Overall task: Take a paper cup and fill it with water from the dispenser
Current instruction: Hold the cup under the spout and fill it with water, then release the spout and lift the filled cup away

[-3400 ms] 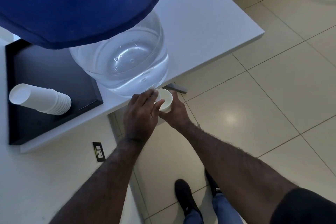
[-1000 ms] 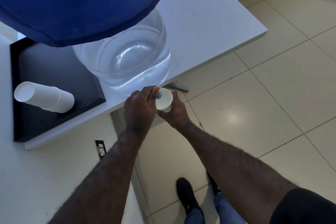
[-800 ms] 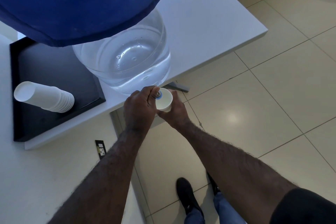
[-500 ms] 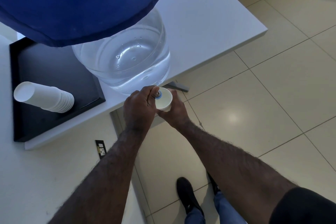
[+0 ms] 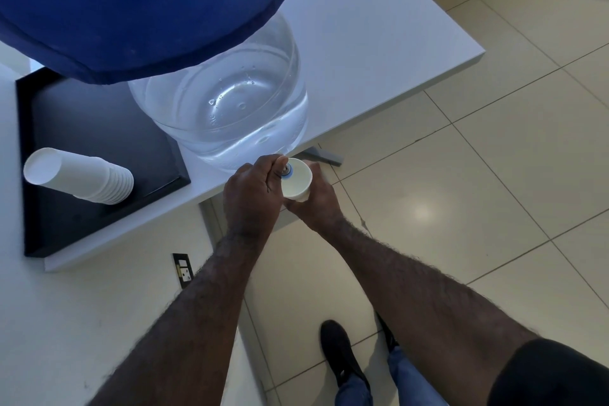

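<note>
A clear water dispenser jug (image 5: 227, 109) with a dark blue cover (image 5: 138, 0) on top stands at the front edge of a white table (image 5: 379, 26). Its small tap (image 5: 286, 171), ringed in blue, juts out over the table edge. My left hand (image 5: 252, 194) is closed around that tap. A white paper cup (image 5: 298, 180) sits upright just under the tap, and my right hand (image 5: 318, 199) grips it from below and the right. Whether water is flowing or how full the cup is, I cannot make out.
A black tray (image 5: 82, 128) lies on the table to the left, with a stack of several white paper cups (image 5: 79, 175) on its side. A wall socket (image 5: 182, 270) sits below the table. Beige tiled floor (image 5: 478, 175) spreads to the right; my shoes (image 5: 339, 356) are below.
Since 3.4 s ago my left fingers have shifted so the blue-ringed tap shows above the cup. Over the last second both hands and the cup have stayed still.
</note>
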The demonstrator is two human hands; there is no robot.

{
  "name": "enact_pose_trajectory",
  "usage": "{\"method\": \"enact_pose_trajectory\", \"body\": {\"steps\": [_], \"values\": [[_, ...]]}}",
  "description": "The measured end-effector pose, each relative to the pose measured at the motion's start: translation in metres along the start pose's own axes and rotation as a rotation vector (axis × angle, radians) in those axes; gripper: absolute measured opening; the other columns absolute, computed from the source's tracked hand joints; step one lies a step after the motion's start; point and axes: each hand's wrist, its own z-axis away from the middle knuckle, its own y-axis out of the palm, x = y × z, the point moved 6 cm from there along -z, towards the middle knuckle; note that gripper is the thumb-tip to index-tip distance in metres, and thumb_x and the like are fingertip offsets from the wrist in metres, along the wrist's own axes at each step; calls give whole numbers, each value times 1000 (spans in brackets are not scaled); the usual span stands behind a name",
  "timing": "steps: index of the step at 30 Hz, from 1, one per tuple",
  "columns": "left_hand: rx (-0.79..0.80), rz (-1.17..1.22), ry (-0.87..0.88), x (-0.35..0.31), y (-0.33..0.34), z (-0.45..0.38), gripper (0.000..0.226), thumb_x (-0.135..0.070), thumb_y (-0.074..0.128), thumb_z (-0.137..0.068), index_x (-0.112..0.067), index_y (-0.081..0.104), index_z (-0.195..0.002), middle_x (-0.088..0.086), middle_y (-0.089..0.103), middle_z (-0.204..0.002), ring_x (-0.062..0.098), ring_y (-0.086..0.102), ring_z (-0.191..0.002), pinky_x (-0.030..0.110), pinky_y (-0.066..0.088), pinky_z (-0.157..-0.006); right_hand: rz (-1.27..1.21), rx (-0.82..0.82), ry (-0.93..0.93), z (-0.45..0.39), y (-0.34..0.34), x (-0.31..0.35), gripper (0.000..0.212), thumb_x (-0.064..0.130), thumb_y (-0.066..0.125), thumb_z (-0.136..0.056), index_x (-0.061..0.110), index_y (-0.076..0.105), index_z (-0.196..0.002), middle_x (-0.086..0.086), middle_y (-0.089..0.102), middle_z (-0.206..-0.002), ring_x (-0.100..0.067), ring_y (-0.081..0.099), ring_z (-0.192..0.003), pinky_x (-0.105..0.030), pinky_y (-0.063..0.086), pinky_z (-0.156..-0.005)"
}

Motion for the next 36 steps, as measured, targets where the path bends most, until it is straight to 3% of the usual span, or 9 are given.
{"method": "enact_pose_trajectory", "body": {"steps": [5,7,10,13,17,24,28,32,36], "values": [[-21,-19,41,-2,-1,0,27,-26,58,-96,-5,73,-107,16,76,-81,30,67,-68,35,55,-60,6,-3,-14,0,-2,1,70,27,86,-72,15,44,-127,1,60,-116,-9,59,-99,-17,53,-77],[-44,-35,63,-4,-2,2,23,-23,61,-95,-6,75,-103,15,74,-73,29,64,-62,30,48,-57,14,-2,-17,1,-3,1,71,27,86,-72,14,44,-128,-2,60,-117,-8,58,-98,-15,51,-77],[-63,-51,111,-5,-3,4,21,-21,63,-93,-5,75,-101,14,74,-71,27,63,-61,31,51,-54,19,1,-13,1,-5,1,71,25,86,-72,13,44,-128,-3,61,-117,-8,58,-98,-10,49,-74],[-70,-104,262,-10,-3,8,23,-21,64,-93,-3,73,-104,15,78,-84,27,68,-68,35,58,-56,5,3,-5,2,-6,2,70,26,87,-71,16,44,-126,1,62,-115,-6,60,-96,-6,48,-71],[-14,-251,422,-12,4,28,28,-18,69,-90,0,71,-112,19,71,-121,33,74,-94,41,64,-71,-15,0,0,6,-5,1,68,30,86,-72,19,46,-126,7,61,-113,-6,62,-95,-11,52,-70],[20,-243,335,-8,7,34,31,-19,68,-91,-1,69,-117,18,64,-131,34,71,-105,46,64,-77,2,3,29,17,-3,-4,69,33,85,-73,22,42,-125,11,56,-110,2,59,-94,-4,48,-70],[49,-170,284,-8,7,35,33,-18,69,-91,-1,68,-119,18,62,-133,34,68,-112,48,62,-84,22,12,52,25,-9,-10,70,29,86,-73,18,43,-127,8,56,-113,-6,59,-96,-10,49,-73],[64,-64,193,-7,7,37,35,-21,67,-92,-3,66,-122,14,60,-136,30,64,-121,47,59,-93,49,5,66,37,-21,-13,69,25,87,-71,13,45,-125,0,60,-115,-9,58,-98,-3,43,-71],[75,-15,165,-6,6,36,35,-25,60,-96,-5,65,-124,12,60,-138,27,64,-122,47,60,-92,51,-59,64,47,-43,-10,69,21,89,-68,14,48,-124,-2,63,-118,-14,61,-102,-11,48,-77]]}}
